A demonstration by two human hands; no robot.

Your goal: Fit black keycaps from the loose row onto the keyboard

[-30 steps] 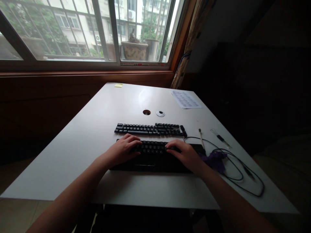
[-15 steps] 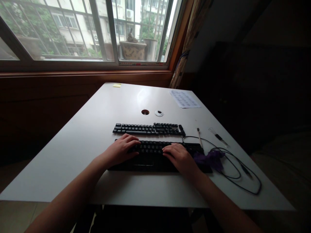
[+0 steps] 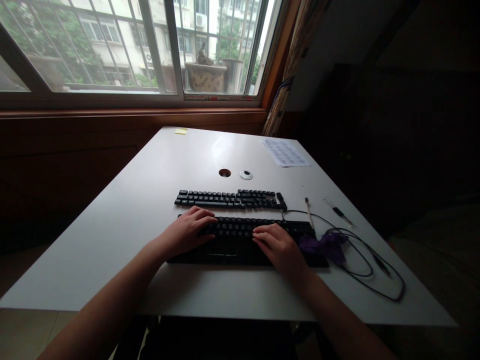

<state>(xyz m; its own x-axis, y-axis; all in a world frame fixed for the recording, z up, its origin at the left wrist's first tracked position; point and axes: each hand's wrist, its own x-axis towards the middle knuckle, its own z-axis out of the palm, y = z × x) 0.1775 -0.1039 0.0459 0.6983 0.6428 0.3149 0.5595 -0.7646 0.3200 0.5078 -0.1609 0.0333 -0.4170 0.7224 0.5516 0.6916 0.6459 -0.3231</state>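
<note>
A black keyboard (image 3: 234, 227) is set near the front edge of a white table (image 3: 123, 240), its left part covered by the left hand (image 3: 193, 227), with the fingers bent over the keys. Its keys are met further right by the bunched fingertips of the right hand (image 3: 277, 245) (whether anything is pinched there cannot be made out). Beyond the keyboard, dark keycaps (image 3: 210, 202) are laid out in rows. To the right, a purple cloth (image 3: 324, 246) is crumpled beside a looped black cable (image 3: 401, 285), and a thin stick (image 3: 309, 214) and a dark-handled wire tool (image 3: 338, 212) are placed nearby. Printed sheets (image 3: 285, 153) are left near the far right corner, below a barred window (image 3: 165, 45).
</note>
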